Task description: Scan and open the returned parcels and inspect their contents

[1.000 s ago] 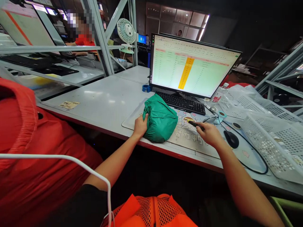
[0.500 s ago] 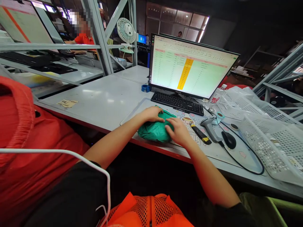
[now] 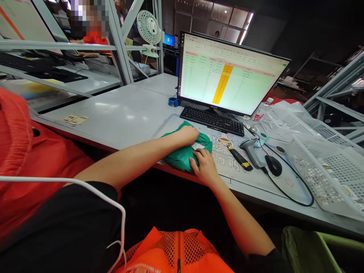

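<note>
We find the green bag (image 3: 180,158) on the patterned mat (image 3: 256,181), at the near edge of the table (image 3: 119,104), directly in front of the person. Both hands are on it. We take the centre of the bag as the centre of the clock.

The left hand (image 3: 189,135) sits at 12 o'clock, fingers curled in and knuckles up; we cannot tell whether they clamp the film or something inside. The right hand (image 3: 206,166) sits at 4 o'clock, its thumb and fingers apart and their tips on the film; whether it grips or merely steadies, we cannot tell.

We judge the deciding relation to be that of the opening to the hands. White material (image 3: 198,146) shows there, at 3 o'clock on the bag. It lies at 4 o'clock from the left hand and at 11 o'clock from the right, close to both, so we name neither as clearly nearer. The long axis appears to run from 9 to 3 o'clock; the left forearm (image 3: 139,161) covers part of the bag, so we record this as provisional.

Out at 3 o'clock, clear of the right hand, we note a black-and-yellow cutter (image 3: 240,158), with a grey scanner (image 3: 252,153) just beyond it. The keyboard (image 3: 212,120) lies at 1 o'clock.
</note>
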`<move>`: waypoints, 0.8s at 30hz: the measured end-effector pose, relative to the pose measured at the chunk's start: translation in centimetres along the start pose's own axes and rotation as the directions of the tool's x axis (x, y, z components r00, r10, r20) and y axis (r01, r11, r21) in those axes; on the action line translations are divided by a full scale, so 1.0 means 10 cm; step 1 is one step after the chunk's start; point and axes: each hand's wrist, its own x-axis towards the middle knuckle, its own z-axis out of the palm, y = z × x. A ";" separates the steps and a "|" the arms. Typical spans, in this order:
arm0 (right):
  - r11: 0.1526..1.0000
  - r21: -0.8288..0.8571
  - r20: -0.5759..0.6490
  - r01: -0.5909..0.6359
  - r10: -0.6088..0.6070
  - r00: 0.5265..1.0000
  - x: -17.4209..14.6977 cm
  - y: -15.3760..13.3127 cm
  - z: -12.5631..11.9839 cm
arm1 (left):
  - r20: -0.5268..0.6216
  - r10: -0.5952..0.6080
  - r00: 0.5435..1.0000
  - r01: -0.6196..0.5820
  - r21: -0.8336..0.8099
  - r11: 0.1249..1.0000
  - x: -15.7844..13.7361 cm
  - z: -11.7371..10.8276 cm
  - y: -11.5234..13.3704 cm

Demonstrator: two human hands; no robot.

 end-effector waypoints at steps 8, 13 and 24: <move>0.986 0.102 0.079 -0.130 0.122 0.989 0.15 0.04 -0.12 | -0.053 -0.006 0.999 0.006 0.008 1.000 0.07 0.00 -0.16; 0.959 -0.067 0.256 -0.274 0.282 0.925 0.55 0.04 -0.19 | -0.089 -0.013 0.996 0.011 -0.028 1.000 0.03 0.04 -0.32; 0.956 -0.131 0.340 -0.262 0.292 0.894 0.78 0.09 -0.16 | -0.223 -0.072 0.972 0.042 -0.140 0.989 -0.04 0.36 -0.39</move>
